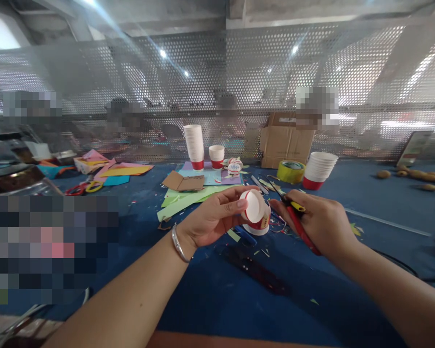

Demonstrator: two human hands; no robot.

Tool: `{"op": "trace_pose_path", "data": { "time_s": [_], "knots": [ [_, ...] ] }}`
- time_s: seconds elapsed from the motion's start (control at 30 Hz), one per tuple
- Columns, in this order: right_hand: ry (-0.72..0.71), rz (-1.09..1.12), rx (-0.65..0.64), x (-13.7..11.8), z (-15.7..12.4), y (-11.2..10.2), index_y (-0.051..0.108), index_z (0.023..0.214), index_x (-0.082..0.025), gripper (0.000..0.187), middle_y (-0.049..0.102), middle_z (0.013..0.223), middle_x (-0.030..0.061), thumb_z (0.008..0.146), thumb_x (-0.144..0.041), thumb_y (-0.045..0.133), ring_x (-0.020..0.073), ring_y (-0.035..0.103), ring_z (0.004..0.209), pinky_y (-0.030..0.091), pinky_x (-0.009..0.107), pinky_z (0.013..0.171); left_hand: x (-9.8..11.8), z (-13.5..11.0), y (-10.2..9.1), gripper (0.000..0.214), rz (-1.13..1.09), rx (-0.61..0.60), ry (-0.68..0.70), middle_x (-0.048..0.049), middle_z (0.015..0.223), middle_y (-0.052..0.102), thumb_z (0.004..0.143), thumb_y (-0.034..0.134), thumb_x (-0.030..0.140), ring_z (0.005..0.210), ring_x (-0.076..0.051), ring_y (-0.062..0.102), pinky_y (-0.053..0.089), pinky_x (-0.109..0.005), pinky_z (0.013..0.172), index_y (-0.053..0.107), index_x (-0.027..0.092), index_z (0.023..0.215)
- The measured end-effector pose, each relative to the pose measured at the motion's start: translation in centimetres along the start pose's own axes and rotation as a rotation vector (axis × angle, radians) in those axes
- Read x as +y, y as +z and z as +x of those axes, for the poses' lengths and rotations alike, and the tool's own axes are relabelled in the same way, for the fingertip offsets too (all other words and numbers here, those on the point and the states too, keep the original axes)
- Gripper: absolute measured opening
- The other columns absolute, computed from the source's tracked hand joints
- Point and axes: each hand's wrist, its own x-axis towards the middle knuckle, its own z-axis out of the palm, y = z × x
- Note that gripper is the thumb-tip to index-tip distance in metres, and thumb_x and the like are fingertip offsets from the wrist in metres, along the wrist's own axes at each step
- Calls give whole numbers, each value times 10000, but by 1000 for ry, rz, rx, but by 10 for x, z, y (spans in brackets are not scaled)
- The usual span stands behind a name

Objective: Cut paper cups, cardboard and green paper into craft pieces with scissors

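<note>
My left hand [217, 212], with a silver bangle at its wrist, pinches a shallow white piece cut from a paper cup [254, 207]. It has a red edge, and its hollow side faces me. Just behind and below it, a red-and-white paper cup [259, 227] rests on the table, partly hidden. My right hand [321, 220] is closed around scissors [304, 232] with dark, pointed blades and red-and-yellow handles. Their tip points up and left, apart from the cut piece. Fingers cover part of the handles.
Stacked paper cups [193, 145] stand at the back, and another stack [319, 169] is right of a yellow tape roll [291, 171]. Beyond are a cardboard box [286, 145] and a perforated screen [188, 92]. Coloured paper [181, 200], scraps and a dark red tool [255, 270] lie on the blue table.
</note>
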Motion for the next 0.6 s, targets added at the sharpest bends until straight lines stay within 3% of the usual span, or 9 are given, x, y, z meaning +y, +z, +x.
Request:
{"op": "trace_pose_path", "data": {
  "time_s": [0.1, 0.27, 0.47, 0.6],
  "knots": [
    [-7, 45, 6, -1, 0, 0, 611, 700, -188, 332, 577, 539, -13, 927, -428, 584, 97, 442, 432, 314, 224, 472, 1, 0, 0, 413, 113, 30, 61, -51, 1067, 669, 794, 811, 221, 909, -132, 631, 514, -256, 827, 691, 185, 1187],
    [38, 119, -46, -8, 0, -1, 621, 720, -188, 346, 597, 570, 0, 917, -470, 595, 118, 504, 479, 358, 230, 498, -4, 3, 2, 468, 422, 151, 270, -43, 1090, 640, 728, 859, 217, 1044, -178, 593, 491, -306, 921, 632, 209, 1137],
    [182, 377, -113, -14, 2, -5, 584, 690, -192, 369, 512, 563, -24, 876, -506, 640, 112, 463, 517, 368, 210, 493, -7, 1, 10, 470, 657, 212, 354, -59, 1122, 612, 739, 847, 287, 1030, -207, 591, 528, -338, 870, 587, 231, 1127],
    [206, 370, -135, -11, 3, -4, 588, 683, -197, 373, 501, 543, -27, 868, -518, 636, 113, 437, 505, 353, 221, 487, -3, 0, 10, 512, 730, 224, 307, -95, 1232, 600, 786, 804, 338, 1038, -223, 597, 526, -326, 821, 594, 250, 1245]
  ]
}}
